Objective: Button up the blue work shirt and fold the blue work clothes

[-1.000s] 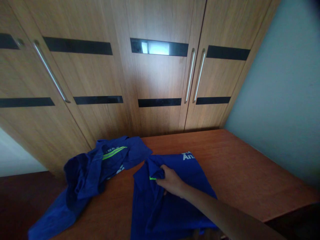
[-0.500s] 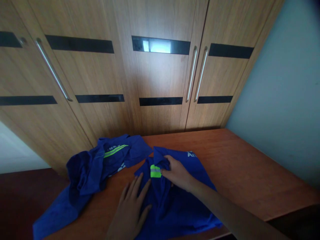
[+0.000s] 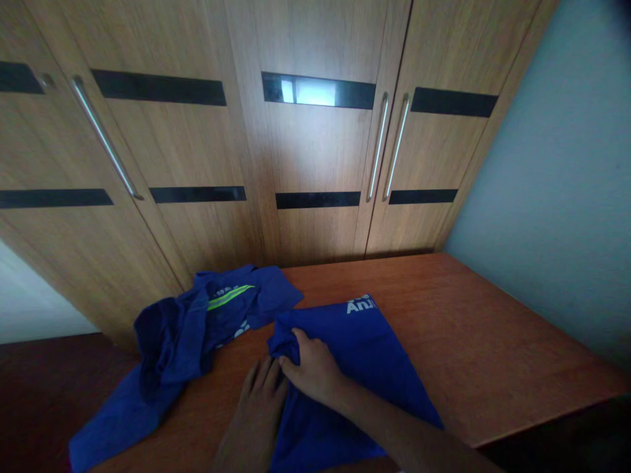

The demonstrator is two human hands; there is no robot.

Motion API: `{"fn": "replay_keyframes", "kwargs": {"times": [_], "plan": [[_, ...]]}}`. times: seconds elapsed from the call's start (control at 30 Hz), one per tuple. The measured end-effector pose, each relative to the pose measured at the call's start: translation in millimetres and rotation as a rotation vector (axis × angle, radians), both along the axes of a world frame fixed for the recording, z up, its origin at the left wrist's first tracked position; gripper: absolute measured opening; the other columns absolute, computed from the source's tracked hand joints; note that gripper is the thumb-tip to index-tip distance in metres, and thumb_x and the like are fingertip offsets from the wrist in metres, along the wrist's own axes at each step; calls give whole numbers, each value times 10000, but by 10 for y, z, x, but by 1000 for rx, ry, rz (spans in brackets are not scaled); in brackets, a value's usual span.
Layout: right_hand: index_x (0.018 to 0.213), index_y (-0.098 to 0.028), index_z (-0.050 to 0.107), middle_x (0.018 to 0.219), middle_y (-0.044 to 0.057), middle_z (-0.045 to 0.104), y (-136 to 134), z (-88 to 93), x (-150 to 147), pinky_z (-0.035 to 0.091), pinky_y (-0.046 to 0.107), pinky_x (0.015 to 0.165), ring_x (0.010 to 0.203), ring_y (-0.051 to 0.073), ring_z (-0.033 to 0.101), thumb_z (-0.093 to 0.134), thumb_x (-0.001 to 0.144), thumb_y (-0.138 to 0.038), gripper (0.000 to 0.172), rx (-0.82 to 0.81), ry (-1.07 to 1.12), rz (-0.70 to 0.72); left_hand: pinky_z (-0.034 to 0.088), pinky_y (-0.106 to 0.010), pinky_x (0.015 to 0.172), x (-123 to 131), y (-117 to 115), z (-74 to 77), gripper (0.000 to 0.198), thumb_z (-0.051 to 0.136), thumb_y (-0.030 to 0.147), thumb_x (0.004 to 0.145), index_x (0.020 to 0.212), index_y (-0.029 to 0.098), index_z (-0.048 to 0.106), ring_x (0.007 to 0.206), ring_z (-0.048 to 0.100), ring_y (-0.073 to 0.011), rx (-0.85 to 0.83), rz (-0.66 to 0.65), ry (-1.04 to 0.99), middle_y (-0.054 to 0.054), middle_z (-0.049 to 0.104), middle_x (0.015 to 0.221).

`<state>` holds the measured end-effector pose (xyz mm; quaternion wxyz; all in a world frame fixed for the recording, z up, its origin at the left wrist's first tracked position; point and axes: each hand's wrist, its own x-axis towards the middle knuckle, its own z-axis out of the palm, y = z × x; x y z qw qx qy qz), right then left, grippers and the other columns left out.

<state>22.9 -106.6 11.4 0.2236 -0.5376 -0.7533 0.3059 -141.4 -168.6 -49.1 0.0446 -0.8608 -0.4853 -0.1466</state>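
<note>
A blue work garment (image 3: 365, 368) lies partly folded on the reddish-brown wooden surface, with white lettering near its far right corner. My right hand (image 3: 315, 368) is closed on a bunched fold at its far left corner, thumb and fingers pinching the cloth. Along the garment's left edge rests my left hand (image 3: 261, 401), its fingers stretched out flat and their tips close to the right thumb. The left thumb is hard to make out. No green reflective strip shows on this garment; the fold covers that area.
A second blue garment (image 3: 172, 348) with a yellow-green stripe lies crumpled to the left, reaching the front. Behind stands a wooden wardrobe (image 3: 315, 151) with metal handles and dark bands. A pale wall (image 3: 557, 217) borders the right. The wooden surface (image 3: 493, 328) ends at a front edge.
My right hand has moved left, carrying the fold over toward the garment's left edge. The green reflective strip has gone out of sight, and more of the white lettering shows.
</note>
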Motion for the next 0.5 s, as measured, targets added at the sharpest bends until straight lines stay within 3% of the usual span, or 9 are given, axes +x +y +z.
{"fn": "replay_keyframes", "kwargs": {"times": [0.1, 0.17, 0.23, 0.3, 0.37, 0.43, 0.5], "plan": [[1291, -151, 543, 984, 108, 702, -22, -140, 77, 518, 347, 757, 863, 235, 671, 444, 916, -501, 522, -67, 291, 55, 329, -550, 1096, -32, 27, 46, 466, 510, 215, 833, 1294, 259, 562, 1325, 425, -301, -105, 36, -178, -96, 497, 1419], [1202, -166, 607, 830, 53, 691, -35, -229, 134, 522, 293, 614, 695, 179, 655, 336, 963, -456, 463, -154, 485, 77, 378, -540, 1066, -51, 64, 100, 379, 453, 244, 858, 1189, 235, 639, 1260, 501, -292, -190, 124, -384, -100, 581, 1329], [1085, -181, 670, 818, 34, 681, -73, -290, 166, 522, 277, 626, 711, 161, 645, 351, 961, -334, 375, -132, 560, 101, 442, -503, 1017, -59, 100, 174, 343, 424, 312, 878, 1094, 218, 673, 1166, 582, -279, -281, 237, -612, -96, 656, 1212], [1014, -214, 698, 942, 25, 692, -149, -304, 173, 505, 292, 795, 874, 156, 634, 412, 902, -166, 311, 14, 502, 165, 501, -456, 948, -50, 124, 262, 326, 430, 378, 878, 1029, 214, 668, 1062, 638, -263, -334, 342, -777, -78, 696, 1098], [1040, -251, 688, 1085, 8, 676, -251, -276, 163, 439, 297, 922, 1021, 153, 577, 442, 822, -45, 388, 181, 362, 246, 524, -434, 901, -22, 132, 349, 292, 473, 404, 854, 987, 209, 645, 995, 654, -260, -266, 421, -817, -67, 698, 1013], [1107, -267, 649, 1155, 2, 652, -348, -232, 149, 411, 312, 946, 1085, 166, 522, 475, 787, -28, 436, 285, 207, 328, 512, -442, 916, 22, 140, 420, 262, 498, 377, 842, 995, 205, 623, 1015, 636, -261, -138, 416, -750, -71, 677, 1022], [1131, -262, 618, 1159, 14, 648, -411, -206, 137, 404, 347, 938, 1108, 191, 494, 523, 801, -85, 386, 336, 87, 382, 485, -453, 965, 71, 162, 462, 260, 476, 317, 863, 1054, 204, 610, 1087, 605, -253, -52, 322, -646, -83, 650, 1115]]}}
